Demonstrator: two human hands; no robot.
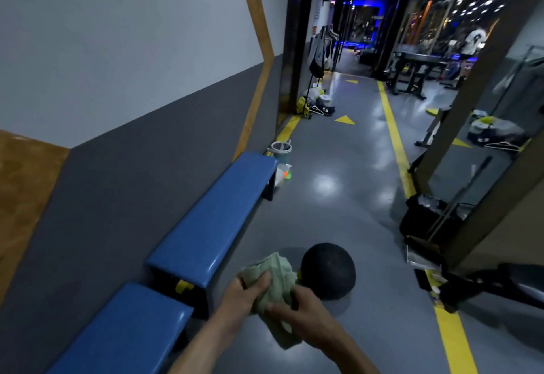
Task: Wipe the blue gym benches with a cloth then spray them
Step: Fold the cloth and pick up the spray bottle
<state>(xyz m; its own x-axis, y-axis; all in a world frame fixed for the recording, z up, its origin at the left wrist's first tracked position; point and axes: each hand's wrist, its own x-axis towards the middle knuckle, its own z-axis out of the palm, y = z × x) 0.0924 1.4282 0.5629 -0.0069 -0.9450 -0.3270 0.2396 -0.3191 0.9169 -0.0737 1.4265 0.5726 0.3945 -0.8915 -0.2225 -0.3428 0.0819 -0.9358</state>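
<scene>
Pale green cloth (275, 291) sits bunched between both hands above the grey floor, just right of the benches. The left hand (245, 292) grips its upper part, fingers curled in; the right hand (300, 312) pinches the lower part, whose tail hangs down. The near blue bench (129, 332) is cut off below; the far blue bench (217, 214) runs along the left wall. A black ball (329, 267) lies behind the cloth, partly hidden.

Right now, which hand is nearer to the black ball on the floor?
Right. The right hand grips the green cloth just below the black ball, almost against it in this view. The left hand holds the cloth's other side, farther from the ball, toward the blue bench.
</scene>
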